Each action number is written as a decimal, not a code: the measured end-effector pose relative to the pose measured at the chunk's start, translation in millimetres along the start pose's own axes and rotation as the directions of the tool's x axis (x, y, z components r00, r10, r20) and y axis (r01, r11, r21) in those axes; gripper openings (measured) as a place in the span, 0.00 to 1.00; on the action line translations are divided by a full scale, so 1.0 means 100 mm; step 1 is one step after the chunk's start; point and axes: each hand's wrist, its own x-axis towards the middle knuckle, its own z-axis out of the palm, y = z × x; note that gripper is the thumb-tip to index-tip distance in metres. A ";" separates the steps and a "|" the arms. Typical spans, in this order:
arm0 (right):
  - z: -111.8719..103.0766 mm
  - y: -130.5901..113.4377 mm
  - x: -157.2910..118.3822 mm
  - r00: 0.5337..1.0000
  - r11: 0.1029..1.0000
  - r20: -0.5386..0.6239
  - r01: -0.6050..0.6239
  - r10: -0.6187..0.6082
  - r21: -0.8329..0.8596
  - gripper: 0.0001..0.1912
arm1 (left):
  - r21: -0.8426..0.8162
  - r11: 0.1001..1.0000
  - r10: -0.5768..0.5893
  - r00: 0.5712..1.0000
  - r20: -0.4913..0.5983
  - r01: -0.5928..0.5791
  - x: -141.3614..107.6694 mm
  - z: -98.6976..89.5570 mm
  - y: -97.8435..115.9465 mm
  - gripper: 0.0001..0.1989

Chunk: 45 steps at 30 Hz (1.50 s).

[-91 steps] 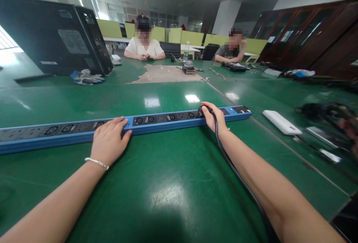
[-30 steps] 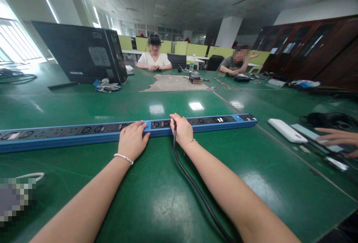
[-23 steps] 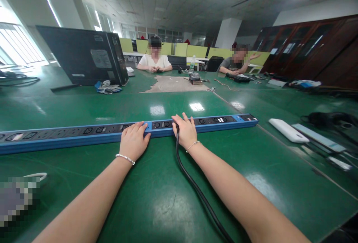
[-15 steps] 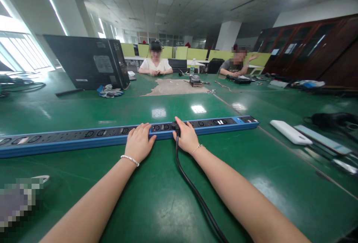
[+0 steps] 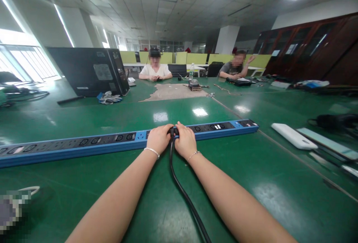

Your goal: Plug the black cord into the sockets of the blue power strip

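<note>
A long blue power strip (image 5: pixel 112 149) with black sockets lies across the green table. At its middle, a black plug (image 5: pixel 172 131) is on the strip, and its black cable (image 5: pixel 181 189) runs down toward me. My left hand (image 5: pixel 159 138) is closed at the plug's left side, fingertips on it. My right hand (image 5: pixel 185 139) grips the plug from the right, its fingers curled over the strip. Both hands touch the strip and nearly meet. Whether the plug is fully seated cannot be seen, as the fingers hide its base.
A black computer case (image 5: pixel 86 71) and gloves (image 5: pixel 109 97) stand and lie at the back left. A white power bank (image 5: pixel 293 136) lies at the right. Two people sit across the table, near a bottle (image 5: pixel 191 70). A blurred object (image 5: pixel 8 211) is at the lower left.
My left hand has moved right along the strip from its flat, open rest to the plug and closed there. My right hand stays at the plug. The view has tilted up slightly.
</note>
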 end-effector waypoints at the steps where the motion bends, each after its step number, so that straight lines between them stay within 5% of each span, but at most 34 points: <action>1: 0.00 0.01 0.00 1.000 1.000 0.003 -0.022 0.022 -0.016 0.27 | -0.013 1.000 -0.010 1.000 -0.006 0.010 0.00 0.01 -0.01 0.15; 7: -0.03 0.02 -0.02 0.999 0.998 0.034 -0.018 0.020 -0.064 0.26 | -0.177 0.974 -0.141 0.990 0.001 0.139 0.02 0.01 0.00 0.15; 13: -0.01 0.02 -0.02 0.999 0.995 0.037 -0.010 0.014 -0.096 0.26 | -0.479 0.865 -0.296 0.922 -0.249 0.149 0.08 -0.16 0.00 0.16; 20: -0.01 0.00 0.00 0.998 0.995 0.042 -0.035 0.039 -0.094 0.25 | -0.260 0.944 -0.260 0.945 -0.198 0.205 -0.12 -0.54 -0.58 0.17; 26: -0.02 0.00 0.01 0.998 0.995 0.046 -0.041 0.045 -0.092 0.25 | -0.166 0.966 -0.207 0.978 -0.036 0.199 -0.30 -0.69 -1.01 0.19; 35: -0.02 -0.01 0.01 0.998 0.995 0.041 -0.052 0.056 -0.083 0.25 | 0.014 0.969 -0.248 0.966 0.065 0.248 -0.37 -0.65 -0.96 0.21; 45: -0.03 -0.02 0.01 0.998 0.996 0.037 -0.054 0.057 -0.068 0.25 | 0.217 0.951 -0.221 0.975 -0.024 0.221 -0.51 -0.58 -0.82 0.19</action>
